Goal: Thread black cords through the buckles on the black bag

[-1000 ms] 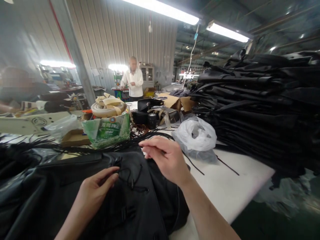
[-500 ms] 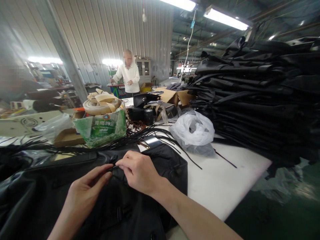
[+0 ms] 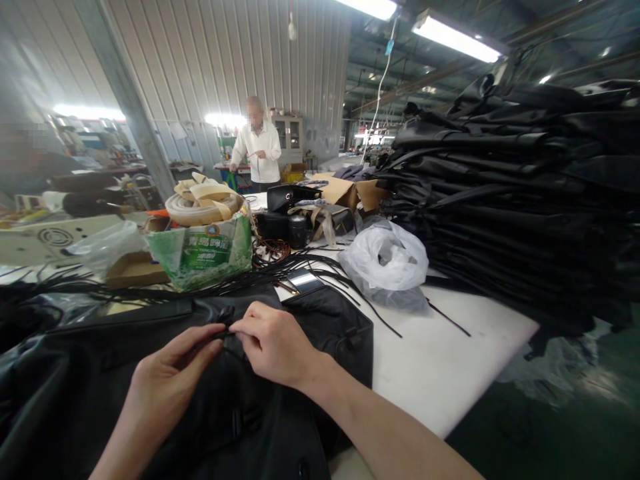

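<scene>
Here's the left hand (image 3: 165, 383), pinching a thin black cord (image 3: 223, 335) between thumb and fingers, and the right hand (image 3: 275, 340), fingertips bunched at three o'clock of it, grips the cord too! Black leather (image 3: 270, 427) spreads beneath them, towards six o'clock, across the white bench (image 3: 450, 360). Green box (image 3: 205, 257) at eleven o'clock, plastic bundle (image 3: 387, 263) at two!
</scene>
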The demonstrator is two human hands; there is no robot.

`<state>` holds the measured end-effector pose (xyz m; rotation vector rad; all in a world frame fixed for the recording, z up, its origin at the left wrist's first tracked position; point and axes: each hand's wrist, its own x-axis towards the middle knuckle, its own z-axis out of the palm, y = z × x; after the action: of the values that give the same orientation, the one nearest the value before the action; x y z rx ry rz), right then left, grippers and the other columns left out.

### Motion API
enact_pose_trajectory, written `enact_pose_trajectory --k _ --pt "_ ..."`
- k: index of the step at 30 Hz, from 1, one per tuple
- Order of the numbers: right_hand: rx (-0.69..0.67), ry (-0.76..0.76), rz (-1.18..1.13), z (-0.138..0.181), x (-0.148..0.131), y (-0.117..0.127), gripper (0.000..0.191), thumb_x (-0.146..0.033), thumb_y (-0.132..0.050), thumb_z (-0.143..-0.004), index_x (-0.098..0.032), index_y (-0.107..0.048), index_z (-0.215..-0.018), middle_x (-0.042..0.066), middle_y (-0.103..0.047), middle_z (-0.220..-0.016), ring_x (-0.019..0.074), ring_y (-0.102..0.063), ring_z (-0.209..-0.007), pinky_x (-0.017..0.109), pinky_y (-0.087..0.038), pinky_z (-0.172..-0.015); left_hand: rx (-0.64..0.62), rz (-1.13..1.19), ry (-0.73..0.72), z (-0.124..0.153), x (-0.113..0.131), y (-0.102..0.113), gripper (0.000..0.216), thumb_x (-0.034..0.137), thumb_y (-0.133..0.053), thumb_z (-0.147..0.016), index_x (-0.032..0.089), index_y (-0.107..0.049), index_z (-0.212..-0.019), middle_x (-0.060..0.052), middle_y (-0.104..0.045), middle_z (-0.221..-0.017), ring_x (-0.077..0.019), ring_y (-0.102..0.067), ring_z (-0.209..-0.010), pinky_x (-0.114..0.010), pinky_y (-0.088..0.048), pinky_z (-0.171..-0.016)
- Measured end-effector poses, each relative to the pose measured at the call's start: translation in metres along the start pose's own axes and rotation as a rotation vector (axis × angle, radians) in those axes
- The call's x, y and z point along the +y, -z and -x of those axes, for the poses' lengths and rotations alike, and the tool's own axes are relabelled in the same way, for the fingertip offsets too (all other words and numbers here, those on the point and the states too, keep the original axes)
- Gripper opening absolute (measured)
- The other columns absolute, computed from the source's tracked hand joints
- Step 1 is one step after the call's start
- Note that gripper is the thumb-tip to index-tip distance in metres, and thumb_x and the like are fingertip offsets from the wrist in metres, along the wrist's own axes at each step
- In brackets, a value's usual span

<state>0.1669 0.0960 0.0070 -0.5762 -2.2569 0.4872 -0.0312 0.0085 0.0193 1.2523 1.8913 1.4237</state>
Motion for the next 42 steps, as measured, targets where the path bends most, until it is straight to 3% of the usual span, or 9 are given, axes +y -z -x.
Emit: enact_pose_trajectory --k 7,12,25,34,39,42 --pt "0.101 -0.056 -0.049 -0.003 -0.005 0.004 0.016 -0.011 -0.072 -0.111 -0.017 -0.085 -0.117 0.005 -0.078 -0.113 0.0208 -0.078 -0.105 0.029 -0.059 -0.091 -0.015 -0.007 -0.014 0.003 0.003 0.001 0.045 0.065 -0.090 -0.062 0.036 -0.096 -0.096 -0.002 -0.090 -0.104 -0.0330 -0.087 -0.107 -0.036 -0.068 -0.105" --pt "0.043 -0.037 -0.080 -0.001 -0.004 0.002 0.017 -0.010 -0.071 -0.112 -0.018 -0.084 -0.119 0.005 -0.083 -0.117 0.0217 -0.081 -0.109 0.029 -0.060 -0.096 -0.006 0.006 -0.048 0.002 0.000 0.002 0.043 0.063 -0.090 -0.065 0.035 -0.095 -0.096 -0.002 -0.090 -0.104 -0.0323 -0.087 -0.106 -0.036 -0.068 -0.103" --pt "0.105 -0.009 -0.244 -0.002 0.001 -0.004 0.019 -0.005 -0.069 -0.109 -0.018 -0.082 -0.114 0.006 -0.084 -0.110 0.0208 -0.080 -0.099 0.028 -0.060 -0.091 -0.061 0.063 -0.086 0.000 -0.010 0.002 0.045 0.062 -0.091 -0.075 0.031 -0.095 -0.107 -0.004 -0.090 -0.110 -0.0287 -0.086 -0.106 -0.030 -0.067 -0.098" --pt "0.115 -0.061 -0.278 -0.003 -0.002 -0.003 0.020 -0.006 -0.069 -0.105 -0.017 -0.085 -0.113 0.006 -0.086 -0.105 0.0208 -0.081 -0.091 0.028 -0.063 -0.089 -0.089 0.046 -0.116 0.000 -0.012 0.002 0.044 0.061 -0.089 -0.080 0.029 -0.094 -0.110 -0.005 -0.090 -0.111 -0.0297 -0.086 -0.107 -0.032 -0.067 -0.098" --pt "0.094 0.003 -0.271 -0.004 -0.001 -0.004 0.020 -0.005 -0.068 -0.104 -0.016 -0.085 -0.110 0.007 -0.086 -0.110 0.0224 -0.083 -0.100 0.028 -0.062 -0.094 -0.078 0.028 -0.129 -0.001 -0.010 0.001 0.042 0.060 -0.088 -0.078 0.030 -0.095 -0.107 -0.005 -0.090 -0.109 -0.0301 -0.086 -0.106 -0.032 -0.067 -0.097" --pt "0.101 -0.020 -0.267 -0.003 -0.002 -0.005 0.021 -0.004 -0.068 -0.103 -0.016 -0.085 -0.110 0.007 -0.086 -0.107 0.0216 -0.082 -0.095 0.027 -0.062 -0.091 -0.083 0.027 -0.137 -0.001 -0.011 0.002 0.042 0.059 -0.087 -0.080 0.030 -0.094 -0.108 -0.004 -0.090 -0.110 -0.0295 -0.086 -0.107 -0.031 -0.066 -0.098"
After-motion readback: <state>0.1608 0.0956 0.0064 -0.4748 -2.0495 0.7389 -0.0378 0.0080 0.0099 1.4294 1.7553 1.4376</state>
